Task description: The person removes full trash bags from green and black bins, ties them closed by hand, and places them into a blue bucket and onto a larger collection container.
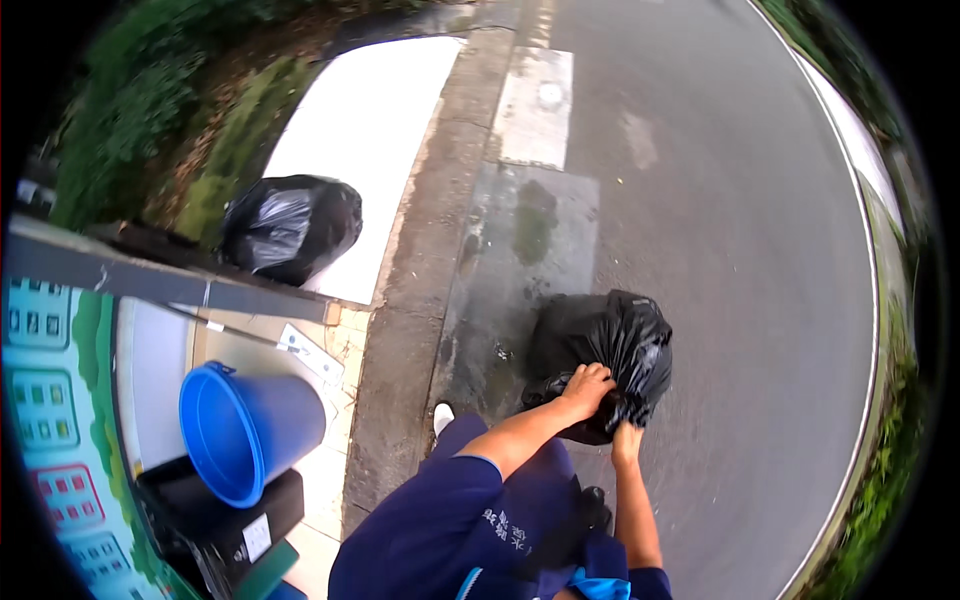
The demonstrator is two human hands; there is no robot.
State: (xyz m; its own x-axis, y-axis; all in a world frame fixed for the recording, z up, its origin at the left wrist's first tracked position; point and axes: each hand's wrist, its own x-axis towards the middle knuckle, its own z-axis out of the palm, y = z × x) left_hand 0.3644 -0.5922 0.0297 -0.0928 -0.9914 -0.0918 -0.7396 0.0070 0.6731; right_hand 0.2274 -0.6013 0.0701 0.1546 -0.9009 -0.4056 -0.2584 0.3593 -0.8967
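Note:
A full black plastic garbage bag (604, 334) is in front of me, over the edge of the road; whether it rests on the ground I cannot tell. My left hand (588, 391) grips the gathered plastic at the bag's near side, fingers curled over it. Close by on the right, my right hand (627, 436) holds the same gathered part, its fingers mostly hidden by the plastic. Loose folds of the bag hang between and below the two hands.
Another full black garbage bag (292, 229) lies on the white pavement (390, 112) left of the curb (420, 247). An empty blue plastic bin (292, 416) is tipped over black bins (225, 517) beside a printed board (45, 420). Asphalt road (742, 300) stretches to the right.

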